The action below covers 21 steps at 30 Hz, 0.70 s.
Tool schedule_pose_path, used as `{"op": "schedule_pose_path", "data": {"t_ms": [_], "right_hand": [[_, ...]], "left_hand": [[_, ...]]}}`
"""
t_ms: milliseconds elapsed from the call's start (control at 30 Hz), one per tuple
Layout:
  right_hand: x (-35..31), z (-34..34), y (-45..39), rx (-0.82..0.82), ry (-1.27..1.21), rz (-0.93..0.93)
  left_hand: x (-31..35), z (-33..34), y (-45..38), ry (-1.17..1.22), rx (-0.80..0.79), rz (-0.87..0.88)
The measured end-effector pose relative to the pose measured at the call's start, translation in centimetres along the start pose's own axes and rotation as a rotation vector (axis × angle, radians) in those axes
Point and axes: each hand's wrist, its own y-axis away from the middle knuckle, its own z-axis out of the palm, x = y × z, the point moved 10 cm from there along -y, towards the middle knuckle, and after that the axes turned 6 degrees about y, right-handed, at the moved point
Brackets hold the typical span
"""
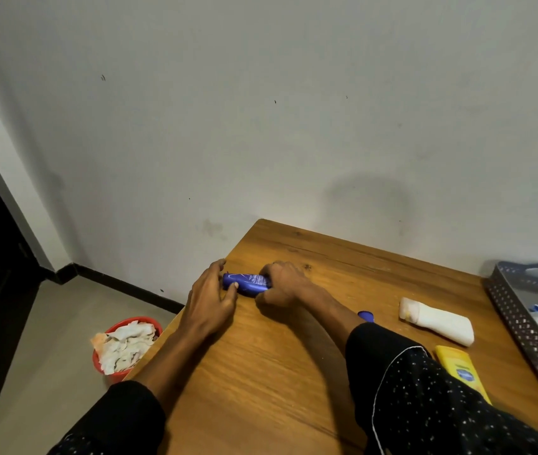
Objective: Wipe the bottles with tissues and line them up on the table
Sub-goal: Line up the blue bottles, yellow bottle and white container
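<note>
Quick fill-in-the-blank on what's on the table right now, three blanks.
1. Both hands hold the ____ bottle lying near the table's left edge.
2. The white bottle lies on its ____.
3. The red bin on the floor holds used ____.

Missing words: blue; side; tissues

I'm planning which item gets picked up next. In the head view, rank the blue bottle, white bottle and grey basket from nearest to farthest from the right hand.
1. blue bottle: gripped by the right hand, table's far-left corner.
2. white bottle: lying to the right.
3. grey basket: right edge.
</note>
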Motion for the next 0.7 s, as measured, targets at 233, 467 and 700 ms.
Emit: {"op": "schedule_pose_path", "data": {"t_ms": [233,467,700], "right_hand": [[3.1,-1.5,2.4,-0.015,-0.702,0.083],[7.0,-3.4,4.6,0.091,-0.769,0.104],[11.8,-4.4,5.9,0.152,-0.746,0.166]], "left_hand": [[2.1,1.6,-0.2,0.176,-0.001,0.013],[5.0,6.8,-0.6,0.247,-0.108,0.004],[8.5,10.5,-1.7,0.247,-0.137,0.073]]}}
